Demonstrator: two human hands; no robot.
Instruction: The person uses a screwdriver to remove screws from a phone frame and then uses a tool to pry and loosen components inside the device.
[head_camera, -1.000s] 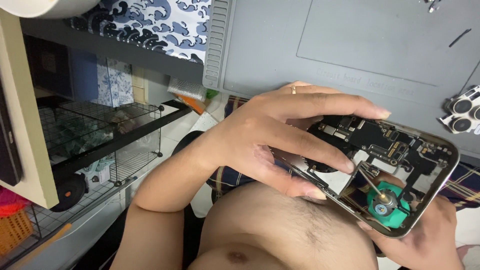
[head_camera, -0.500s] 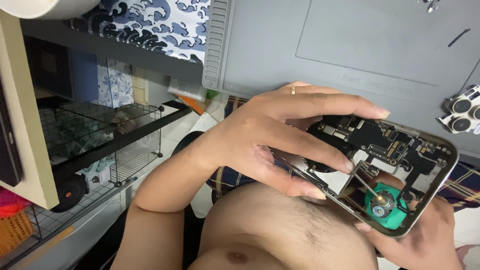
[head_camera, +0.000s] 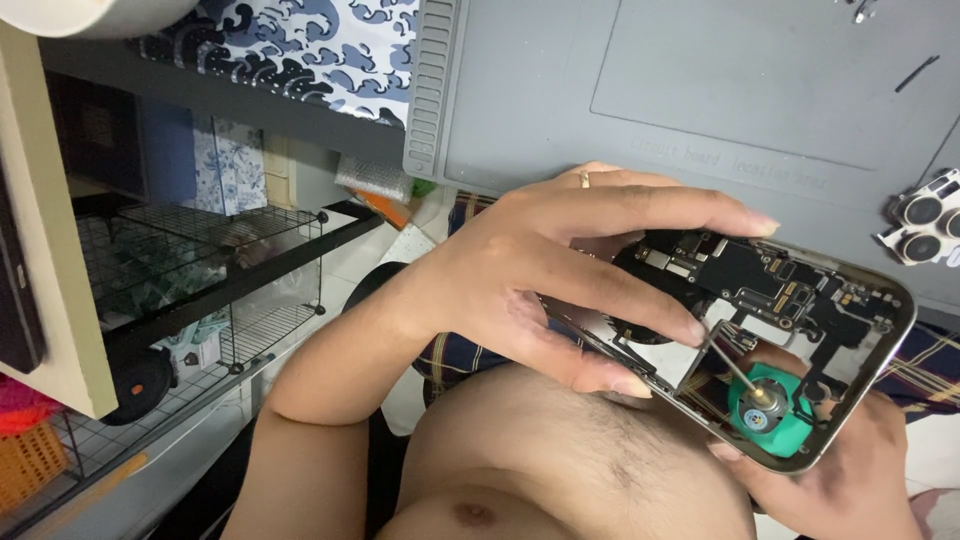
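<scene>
Phone chassis (head_camera: 790, 300), opened, circuit boards exposed, held above lap, near grey mat (head_camera: 640, 110) on desk. Left hand (head_camera: 560, 270) clamped over frame edge; right hand (head_camera: 850, 470) cupping underneath, closed on green-capped screwdriver (head_camera: 765, 410). Light, stiff, slippery metal rim; innards fragile. Best gripped by rim only.

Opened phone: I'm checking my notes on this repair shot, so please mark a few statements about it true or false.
1. The opened phone lies flat on the grey mat. False: the left hand and right hand hold it off the mat.
2. The left hand wears a ring. True.
3. The screwdriver has a red handle. False: it is green.
4. Camera modules lie at the mat's right edge. True.
</scene>
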